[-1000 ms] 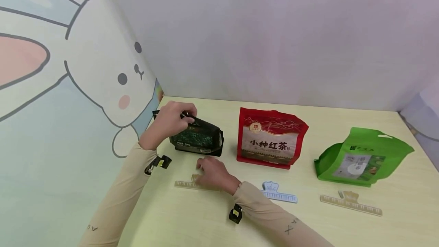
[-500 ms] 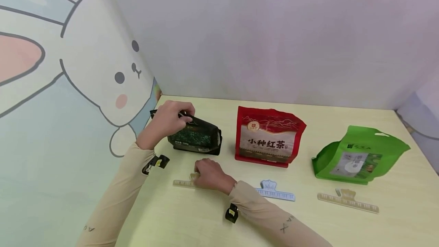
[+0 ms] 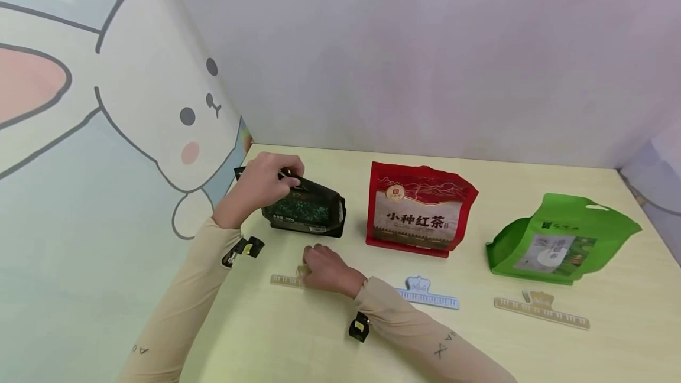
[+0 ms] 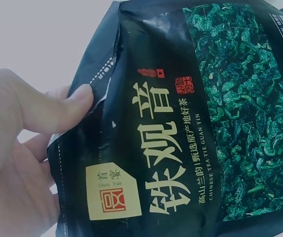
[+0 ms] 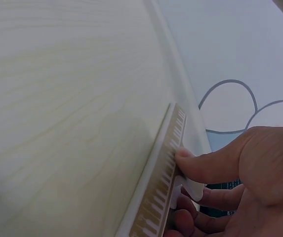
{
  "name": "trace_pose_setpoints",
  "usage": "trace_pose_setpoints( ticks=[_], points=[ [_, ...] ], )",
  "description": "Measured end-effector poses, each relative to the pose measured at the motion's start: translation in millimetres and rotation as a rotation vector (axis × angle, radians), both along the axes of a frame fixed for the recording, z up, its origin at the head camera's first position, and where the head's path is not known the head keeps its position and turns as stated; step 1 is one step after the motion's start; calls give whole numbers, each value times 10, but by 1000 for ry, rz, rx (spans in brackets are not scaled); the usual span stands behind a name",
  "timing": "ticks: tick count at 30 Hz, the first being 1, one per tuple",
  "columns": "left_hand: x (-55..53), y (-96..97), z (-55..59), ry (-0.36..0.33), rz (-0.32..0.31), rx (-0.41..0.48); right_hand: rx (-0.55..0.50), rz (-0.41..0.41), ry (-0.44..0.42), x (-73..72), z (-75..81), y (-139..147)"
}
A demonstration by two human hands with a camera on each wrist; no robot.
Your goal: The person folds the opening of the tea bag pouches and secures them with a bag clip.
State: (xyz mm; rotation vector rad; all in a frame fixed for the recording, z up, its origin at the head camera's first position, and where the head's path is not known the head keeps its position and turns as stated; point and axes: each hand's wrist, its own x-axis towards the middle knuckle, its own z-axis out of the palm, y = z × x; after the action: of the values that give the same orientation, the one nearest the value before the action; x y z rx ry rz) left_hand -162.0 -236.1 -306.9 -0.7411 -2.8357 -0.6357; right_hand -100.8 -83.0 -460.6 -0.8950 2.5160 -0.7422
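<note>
A black bag of tea (image 3: 304, 210) with a green leaf picture stands at the left of the table. Its folded top edge is pinched by my left hand (image 3: 267, 179); in the left wrist view the thumb (image 4: 79, 106) lies on the front and the fingers go behind. In front of that bag is a tan bag clip (image 3: 285, 280) with a piano-key pattern. My right hand (image 3: 326, 269) holds it by its handle, and covers its right part in the head view. In the right wrist view the thumb (image 5: 203, 165) presses the clip's upper side, fingers curled under the handle.
A red tea bag (image 3: 417, 211) stands mid-table, a green tea bag (image 3: 561, 241) leans at the right. A blue clip (image 3: 425, 294) and another tan clip (image 3: 542, 310) lie before them. A wall with a rabbit drawing (image 3: 154, 99) borders the table's left side.
My right fingers have curled in around the clip's handle, where they were more spread a second ago. The left hand and black bag have stayed in place. The head view has shifted slightly.
</note>
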Motion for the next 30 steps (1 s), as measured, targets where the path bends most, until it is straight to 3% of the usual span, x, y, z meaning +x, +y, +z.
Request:
trace_pose_setpoints(
  ticks=[11,24,30],
  points=[
    [-3,4,22,-21,4,8,11,22,-11,-32,5,5],
    [-4,0,24,-7,2,13,-100,-52,-134,-72,70,30],
    [1,2,19,-9,1,7,-145,-52,-130,-72,109,57]
  ],
)
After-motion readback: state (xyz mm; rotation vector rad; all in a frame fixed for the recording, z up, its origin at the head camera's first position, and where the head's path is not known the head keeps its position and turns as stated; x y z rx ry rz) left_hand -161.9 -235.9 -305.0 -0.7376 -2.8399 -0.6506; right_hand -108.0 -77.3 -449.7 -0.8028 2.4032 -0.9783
